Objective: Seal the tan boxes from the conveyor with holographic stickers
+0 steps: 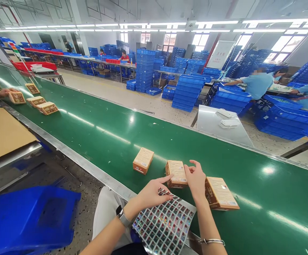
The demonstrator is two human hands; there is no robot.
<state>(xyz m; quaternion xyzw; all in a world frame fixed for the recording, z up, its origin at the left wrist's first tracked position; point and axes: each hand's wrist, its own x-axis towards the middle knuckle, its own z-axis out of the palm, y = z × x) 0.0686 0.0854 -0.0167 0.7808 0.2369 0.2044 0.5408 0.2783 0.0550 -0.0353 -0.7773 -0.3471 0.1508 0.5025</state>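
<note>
My left hand (154,193) pinches a flexible sheet of small shiny stickers (167,223) set out in rows. Its index finger reaches over the top left edge of a small orange-brown carton (177,171) on the green belt. Against that carton's right side is my right hand (195,177), fingers bent, gripping the edge; any small item under the fingertips is hidden. A second carton (143,159) lies to the left, apart from both hands. Just right of my right wrist rests another carton (221,193), partly covered by the forearm.
The green conveyor belt (103,141) runs diagonally across, with a metal rim. Several cartons (46,108) lie far left, where another person's hand (6,92) touches one. A blue bin (28,219) stands lower left. Beyond the belt are a metal plate (217,127) and stacked blue crates (187,92).
</note>
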